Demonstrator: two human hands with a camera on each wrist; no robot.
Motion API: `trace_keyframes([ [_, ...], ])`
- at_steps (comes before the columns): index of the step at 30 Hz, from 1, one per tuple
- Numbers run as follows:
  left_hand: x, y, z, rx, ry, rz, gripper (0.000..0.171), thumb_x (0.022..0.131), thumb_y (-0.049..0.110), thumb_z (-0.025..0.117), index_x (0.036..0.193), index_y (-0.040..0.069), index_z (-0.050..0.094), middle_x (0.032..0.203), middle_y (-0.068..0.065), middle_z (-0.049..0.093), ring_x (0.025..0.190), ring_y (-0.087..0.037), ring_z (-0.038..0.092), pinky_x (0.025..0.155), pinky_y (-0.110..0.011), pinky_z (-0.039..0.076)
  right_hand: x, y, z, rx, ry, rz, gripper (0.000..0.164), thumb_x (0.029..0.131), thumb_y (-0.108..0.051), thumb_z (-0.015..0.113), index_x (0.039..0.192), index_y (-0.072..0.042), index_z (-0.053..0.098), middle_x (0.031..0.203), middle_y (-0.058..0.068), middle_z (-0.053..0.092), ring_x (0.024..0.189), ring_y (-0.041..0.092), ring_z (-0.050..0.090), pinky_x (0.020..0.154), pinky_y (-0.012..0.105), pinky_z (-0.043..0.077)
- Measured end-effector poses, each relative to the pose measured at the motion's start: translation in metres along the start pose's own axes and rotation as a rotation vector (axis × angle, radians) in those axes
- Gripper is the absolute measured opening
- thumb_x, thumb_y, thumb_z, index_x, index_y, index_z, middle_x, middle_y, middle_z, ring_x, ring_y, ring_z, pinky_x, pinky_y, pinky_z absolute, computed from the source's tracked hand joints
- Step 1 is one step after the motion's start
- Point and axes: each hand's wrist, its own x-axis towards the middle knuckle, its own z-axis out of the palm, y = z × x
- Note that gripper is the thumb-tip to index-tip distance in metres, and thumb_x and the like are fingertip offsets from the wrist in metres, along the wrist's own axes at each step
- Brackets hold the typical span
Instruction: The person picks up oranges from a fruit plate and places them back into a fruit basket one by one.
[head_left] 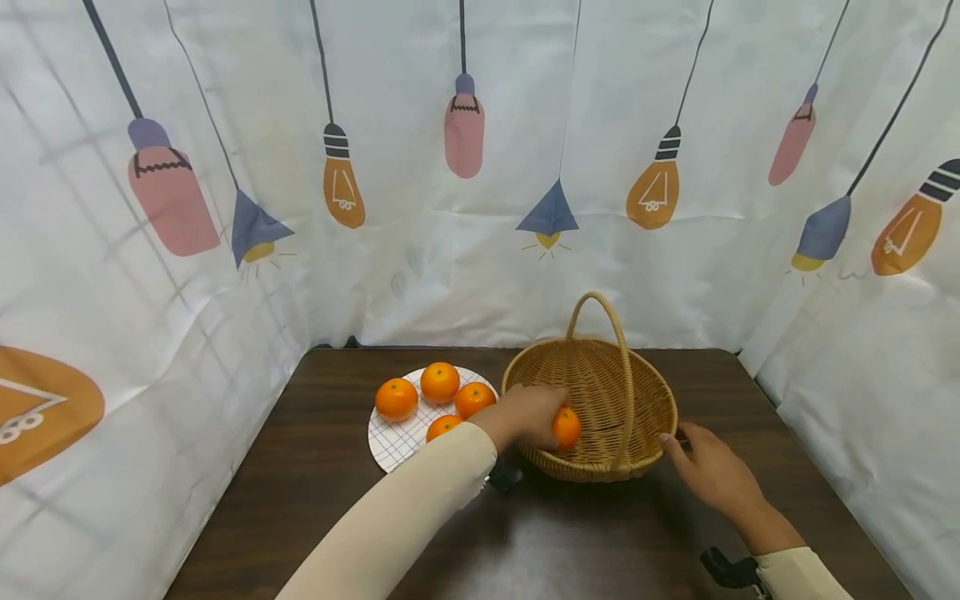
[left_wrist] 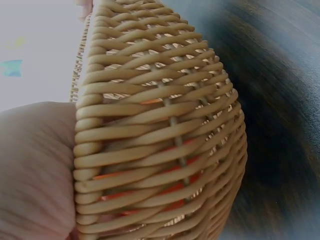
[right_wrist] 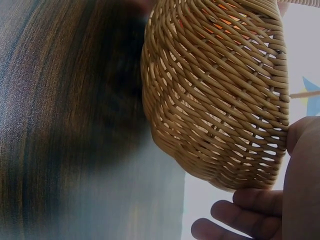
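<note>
My left hand (head_left: pixel 531 415) reaches over the left rim of a wicker basket (head_left: pixel 652 408) and holds an orange (head_left: pixel 567 427) inside it. In the left wrist view, the hand (left_wrist: pixel 37 170) crosses the rim and patches of orange colour show through the weave (left_wrist: pixel 165 120). At the basket's right side my right hand (head_left: pixel 712 471) grips the rim. The right wrist view shows its thumb (right_wrist: pixel 300 132) on the rim and its fingers (right_wrist: pixel 250 212) against the outside. Several oranges (head_left: pixel 396 400) lie on a white plate with a grid pattern (head_left: pixel 393 446), partly hidden by my left arm.
Both the plate and the basket stand toward the back of a dark wooden table (head_left: pixel 300 467). The basket's tall arched handle (head_left: pixel 624 375) rises above its opening. White curtains (head_left: pixel 420 283) printed with lamps hang behind the table and at its sides.
</note>
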Motion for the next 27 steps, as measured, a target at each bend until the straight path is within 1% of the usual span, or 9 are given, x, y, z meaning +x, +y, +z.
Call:
trace_keyframes([
  [6,0.0012,0.0016,-0.0001,0.035,-0.027,-0.016,0.049,0.078,0.043,0.084,0.115,0.022,0.060,0.094,0.009,0.064,0.089,-0.013,0.062,0.076,-0.039,0.049,-0.0003,-0.0011,0.0013,-0.001,-0.002,0.006,0.064,0.109,-0.050,0.041,0.138,0.005,0.054,0.132,0.029,0.058,0.112,0.045,0.061,0.080,0.059,0.053],
  [13,0.0021,0.0008,0.0007,0.036,-0.047,-0.018,0.030,0.083,0.033,0.080,0.104,0.023,0.061,0.084,0.011,0.060,0.081,-0.013,0.059,0.070,-0.038,0.047,-0.0006,-0.0030,0.0008,-0.009,-0.005,0.016,0.066,0.108,-0.051,0.040,0.140,0.006,0.052,0.133,0.029,0.058,0.112,0.045,0.061,0.080,0.059,0.053],
  [17,0.0031,-0.0006,0.0023,0.029,-0.054,-0.017,0.024,0.086,0.032,0.077,0.102,0.024,0.061,0.083,0.010,0.060,0.082,-0.014,0.059,0.071,-0.038,0.047,-0.0007,-0.0038,0.0014,-0.007,-0.003,0.022,0.067,0.108,-0.052,0.040,0.140,0.006,0.051,0.134,0.029,0.057,0.114,0.046,0.060,0.082,0.059,0.052],
  [19,0.0034,-0.0013,0.0029,0.022,-0.056,-0.018,0.022,0.088,0.033,0.075,0.103,0.023,0.062,0.086,0.010,0.061,0.085,-0.014,0.060,0.072,-0.039,0.048,-0.0007,-0.0040,0.0013,-0.007,-0.010,0.027,0.068,0.108,-0.053,0.040,0.140,0.006,0.051,0.134,0.029,0.057,0.114,0.046,0.060,0.082,0.059,0.052],
  [23,0.0029,-0.0024,0.0030,-0.001,-0.056,-0.019,0.027,0.093,0.035,0.071,0.116,0.022,0.066,0.094,0.010,0.064,0.092,-0.014,0.062,0.077,-0.039,0.049,-0.0008,-0.0039,0.0015,0.003,-0.021,0.031,0.068,0.108,-0.053,0.040,0.140,0.005,0.052,0.133,0.028,0.057,0.114,0.045,0.060,0.082,0.058,0.053],
  [25,0.0013,-0.0031,0.0026,-0.019,-0.043,-0.009,0.031,0.096,0.037,0.069,0.122,0.021,0.066,0.096,0.010,0.065,0.094,-0.014,0.062,0.080,-0.040,0.049,-0.0008,-0.0036,0.0017,0.006,-0.019,0.028,0.067,0.108,-0.053,0.040,0.140,0.005,0.052,0.133,0.028,0.058,0.114,0.045,0.061,0.082,0.058,0.053],
  [27,-0.0009,-0.0041,0.0024,-0.032,-0.016,0.013,0.032,0.097,0.037,0.067,0.124,0.021,0.067,0.098,0.010,0.065,0.096,-0.013,0.062,0.084,-0.040,0.049,-0.0009,-0.0033,0.0019,0.006,-0.011,0.023,0.067,0.108,-0.053,0.040,0.140,0.005,0.052,0.133,0.028,0.058,0.114,0.045,0.061,0.082,0.058,0.053],
])
